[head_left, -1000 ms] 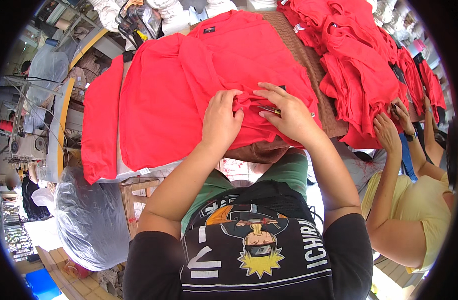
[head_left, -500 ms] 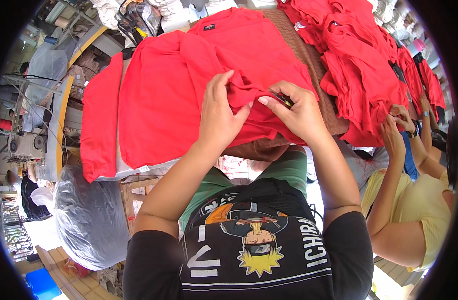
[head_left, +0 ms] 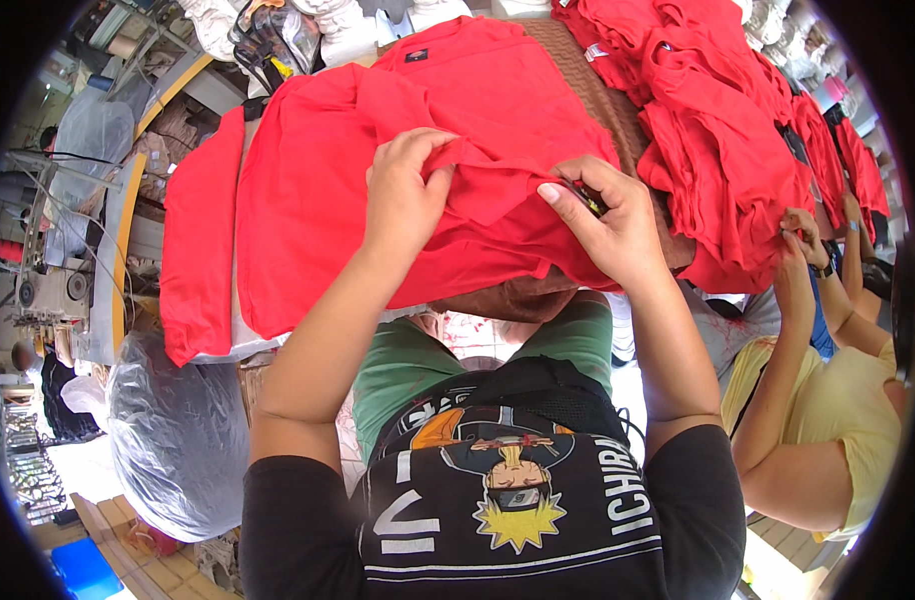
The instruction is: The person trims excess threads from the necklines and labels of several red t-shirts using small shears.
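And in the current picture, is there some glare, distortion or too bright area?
Head view throughout: black fisheye borders round off the corners; highlights streak the transparent plastic wrapping; a lower-left patch looks washed out to white; the held red garment shows only soft shadows in its folds.

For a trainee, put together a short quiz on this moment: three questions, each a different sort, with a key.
1. Fill in: the textured cloth showing between the red garment and the red heap is ___ in colour.
2. Multiple choice: what does the left hand pinch?
A) a spool
B) the red garment
C) a plastic bag
3. True or false: the right hand holds a small dark tool.

Key: 1. brown; 2. B; 3. true.
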`<act>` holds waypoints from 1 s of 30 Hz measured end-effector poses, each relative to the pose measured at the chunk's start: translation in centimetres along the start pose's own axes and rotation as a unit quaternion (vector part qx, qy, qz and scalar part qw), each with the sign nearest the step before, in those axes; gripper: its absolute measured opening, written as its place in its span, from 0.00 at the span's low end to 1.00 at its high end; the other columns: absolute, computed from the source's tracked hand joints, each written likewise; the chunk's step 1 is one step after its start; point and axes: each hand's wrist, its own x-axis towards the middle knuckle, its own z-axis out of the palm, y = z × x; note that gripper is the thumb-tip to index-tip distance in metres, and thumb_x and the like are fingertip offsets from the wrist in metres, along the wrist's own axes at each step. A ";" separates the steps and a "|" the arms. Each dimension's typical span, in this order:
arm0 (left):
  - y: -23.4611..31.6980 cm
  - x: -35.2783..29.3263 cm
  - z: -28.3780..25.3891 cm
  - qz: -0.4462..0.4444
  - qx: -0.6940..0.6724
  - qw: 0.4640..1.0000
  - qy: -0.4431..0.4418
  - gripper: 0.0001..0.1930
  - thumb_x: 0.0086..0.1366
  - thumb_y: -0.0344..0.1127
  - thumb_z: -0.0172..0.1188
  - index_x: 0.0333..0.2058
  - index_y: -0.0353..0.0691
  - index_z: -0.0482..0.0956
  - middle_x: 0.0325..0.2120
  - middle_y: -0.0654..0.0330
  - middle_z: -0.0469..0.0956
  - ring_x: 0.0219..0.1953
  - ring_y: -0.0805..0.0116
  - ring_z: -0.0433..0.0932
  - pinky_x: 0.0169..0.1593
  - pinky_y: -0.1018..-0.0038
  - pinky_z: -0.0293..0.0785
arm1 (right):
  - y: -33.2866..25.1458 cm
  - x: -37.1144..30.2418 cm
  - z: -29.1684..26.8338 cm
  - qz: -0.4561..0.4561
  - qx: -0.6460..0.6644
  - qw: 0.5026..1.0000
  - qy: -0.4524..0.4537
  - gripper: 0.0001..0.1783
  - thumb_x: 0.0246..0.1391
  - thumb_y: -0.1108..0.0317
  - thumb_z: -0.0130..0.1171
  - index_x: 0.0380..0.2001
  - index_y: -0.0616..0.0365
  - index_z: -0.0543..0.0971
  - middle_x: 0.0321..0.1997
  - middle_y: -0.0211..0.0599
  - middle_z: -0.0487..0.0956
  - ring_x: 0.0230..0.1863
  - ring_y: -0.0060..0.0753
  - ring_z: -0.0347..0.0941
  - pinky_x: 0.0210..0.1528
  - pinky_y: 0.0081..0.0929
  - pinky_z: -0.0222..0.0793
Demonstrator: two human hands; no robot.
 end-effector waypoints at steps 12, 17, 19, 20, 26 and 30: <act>4.0 -0.9 -5.5 -0.140 -0.355 0.906 -0.181 0.06 0.66 0.27 0.55 0.40 0.33 0.77 0.35 0.67 0.78 0.40 0.81 0.72 0.47 0.81 0.68 | 1.2 0.3 -1.8 0.136 0.150 0.977 0.065 0.13 0.49 0.62 0.70 0.26 0.58 0.77 0.19 0.17 0.67 0.17 0.08 0.57 0.18 0.13 0.51; 4.2 -2.7 -5.1 -0.179 -0.458 0.850 -0.190 0.10 0.67 0.35 0.57 0.36 0.33 0.79 0.30 0.69 0.75 0.35 0.83 0.71 0.43 0.81 0.68 | 1.9 0.0 -1.6 0.135 0.144 0.978 0.071 0.11 0.54 0.62 0.66 0.28 0.57 0.77 0.16 0.15 0.65 0.14 0.07 0.55 0.15 0.13 0.49; 4.3 -3.0 -5.0 -0.176 -0.460 0.851 -0.184 0.09 0.67 0.35 0.57 0.37 0.33 0.79 0.30 0.69 0.76 0.36 0.83 0.71 0.43 0.81 0.68 | 2.0 -0.1 -1.6 0.131 0.145 0.978 0.074 0.10 0.55 0.63 0.65 0.28 0.57 0.77 0.16 0.15 0.65 0.14 0.08 0.56 0.15 0.13 0.49; 4.4 -3.1 -4.9 -0.174 -0.461 0.851 -0.182 0.09 0.67 0.34 0.57 0.37 0.33 0.79 0.31 0.69 0.76 0.36 0.83 0.71 0.43 0.81 0.68 | 2.1 -0.1 -1.6 0.128 0.144 0.978 0.075 0.10 0.55 0.63 0.65 0.29 0.56 0.77 0.16 0.15 0.65 0.14 0.08 0.56 0.15 0.12 0.49; 4.8 -2.8 -5.1 -0.169 -0.439 0.863 -0.184 0.09 0.67 0.33 0.56 0.39 0.33 0.78 0.33 0.69 0.77 0.37 0.83 0.72 0.45 0.81 0.69 | 2.6 0.0 -2.0 0.127 0.138 0.978 0.085 0.09 0.55 0.64 0.65 0.32 0.57 0.79 0.22 0.20 0.71 0.18 0.10 0.61 0.18 0.15 0.57; 4.9 -2.7 -4.6 -0.207 -0.492 0.824 -0.187 0.10 0.69 0.33 0.54 0.43 0.33 0.76 0.38 0.66 0.77 0.41 0.82 0.72 0.47 0.81 0.69 | 3.2 0.4 -1.4 0.051 0.067 0.989 0.119 0.09 0.51 0.67 0.67 0.33 0.59 0.80 0.30 0.27 0.75 0.29 0.18 0.70 0.33 0.20 0.68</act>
